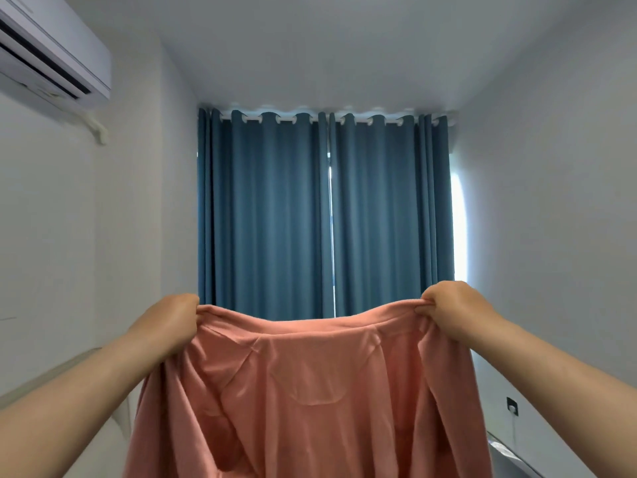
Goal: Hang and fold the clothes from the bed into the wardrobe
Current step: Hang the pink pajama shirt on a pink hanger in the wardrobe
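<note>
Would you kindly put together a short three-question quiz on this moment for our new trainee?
1. True or false: the left hand and the right hand each grip the top edge of the pink garment, holding it spread out between them.
2. What hangs behind the garment? A) blue curtains B) a mirror C) a row of coats
3. Fill in: the air conditioner is mounted high on the wall at the upper ___ of the view.

Key: 1 true; 2 A; 3 left.
</note>
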The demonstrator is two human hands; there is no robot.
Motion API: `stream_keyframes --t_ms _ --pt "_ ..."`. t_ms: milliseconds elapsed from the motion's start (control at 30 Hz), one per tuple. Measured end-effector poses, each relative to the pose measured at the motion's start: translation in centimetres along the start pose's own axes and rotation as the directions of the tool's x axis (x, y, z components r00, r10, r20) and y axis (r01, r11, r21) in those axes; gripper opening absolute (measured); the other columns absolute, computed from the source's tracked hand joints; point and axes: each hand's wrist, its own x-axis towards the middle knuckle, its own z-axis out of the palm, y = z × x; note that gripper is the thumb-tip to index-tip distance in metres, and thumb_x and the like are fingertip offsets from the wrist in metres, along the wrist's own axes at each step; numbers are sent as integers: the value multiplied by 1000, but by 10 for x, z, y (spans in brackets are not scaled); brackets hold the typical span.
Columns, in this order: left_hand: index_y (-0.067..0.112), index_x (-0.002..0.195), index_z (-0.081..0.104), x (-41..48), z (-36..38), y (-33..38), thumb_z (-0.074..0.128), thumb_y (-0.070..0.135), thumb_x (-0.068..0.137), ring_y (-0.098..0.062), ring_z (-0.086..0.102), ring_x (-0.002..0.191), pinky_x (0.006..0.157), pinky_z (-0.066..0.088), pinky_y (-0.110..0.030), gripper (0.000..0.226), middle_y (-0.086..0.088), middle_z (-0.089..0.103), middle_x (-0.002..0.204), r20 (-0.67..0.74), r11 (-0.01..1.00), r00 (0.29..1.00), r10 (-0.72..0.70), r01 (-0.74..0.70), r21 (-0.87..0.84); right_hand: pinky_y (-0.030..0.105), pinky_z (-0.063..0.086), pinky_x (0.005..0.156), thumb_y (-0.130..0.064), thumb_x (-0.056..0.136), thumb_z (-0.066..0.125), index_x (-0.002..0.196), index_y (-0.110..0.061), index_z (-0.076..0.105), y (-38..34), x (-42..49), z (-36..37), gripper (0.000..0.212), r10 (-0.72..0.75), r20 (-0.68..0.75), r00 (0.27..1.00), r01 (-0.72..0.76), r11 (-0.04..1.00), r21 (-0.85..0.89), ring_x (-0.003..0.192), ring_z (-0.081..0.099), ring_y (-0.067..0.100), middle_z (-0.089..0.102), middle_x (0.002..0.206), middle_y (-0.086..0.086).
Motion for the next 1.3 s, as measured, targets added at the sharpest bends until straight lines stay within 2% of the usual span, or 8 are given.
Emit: stream_keyframes --t_ms 233,400,500,567,667,833,967,1300 --pt "3 71 54 -3 3 -26 49 0 85 -26 47 58 55 36 -31 15 -16 52 64 -31 753 952 -305 221 -620 33 50 65 -27 88 64 72 -14 69 -16 -2 12 21 15 51 999 -27 968 251 70 62 21 69 72 4" --pt "5 66 54 -16 -11 -30 54 9 89 -30 52 60 53 34 -31 24 -14 56 65 -77 848 948 -308 237 -474 31 48 62 -10 84 62 88 1 70 -51 -6 18 14 112 324 940 -319 628 710 67 60 24 67 75 13" --pt "1 74 61 -37 -18 -20 56 6 89 -26 52 53 51 40 -25 16 -16 58 64 235 580 896 -376 425 -695 41 59 76 -7 85 58 104 6 68 -83 -17 26 25 15 586 811 -553 350 756 78 69 31 73 90 21" --pt "0 80 66 -57 -19 -6 58 3 88 -24 58 48 44 48 -23 12 -15 64 62 388 314 853 -349 497 -809 43 56 86 -11 84 53 109 8 67 -107 -30 38 34 -143 632 762 -571 313 759 87 69 32 71 101 23" --pt "4 86 66 -86 -14 15 58 10 91 -22 59 54 43 49 -22 11 -14 62 72 389 147 867 -310 448 -882 38 54 88 -13 75 54 104 16 63 -146 -56 58 42 -332 604 724 -538 275 797 93 67 35 66 105 28" --pt "9 82 67 -135 7 37 60 22 94 -18 58 66 60 45 -29 20 -7 65 73 253 296 946 -205 306 -905 26 46 50 -16 91 60 91 3 60 -200 -99 79 18 -404 492 771 -514 61 855 57 56 19 55 77 15" --pt "21 83 67 -175 7 25 81 27 75 -8 65 79 68 46 -20 17 7 70 80 114 374 971 -212 188 -908 39 51 75 -13 97 43 105 0 72 -208 -124 80 33 -572 487 660 -543 84 836 81 58 30 63 95 27" --pt "15 99 63 -235 7 -55 71 13 54 -13 70 82 71 53 -27 46 3 73 87 79 322 925 -370 208 -924 31 18 64 15 73 25 118 -11 70 -261 -178 105 69 -782 466 413 -500 233 834 86 40 18 68 121 12"
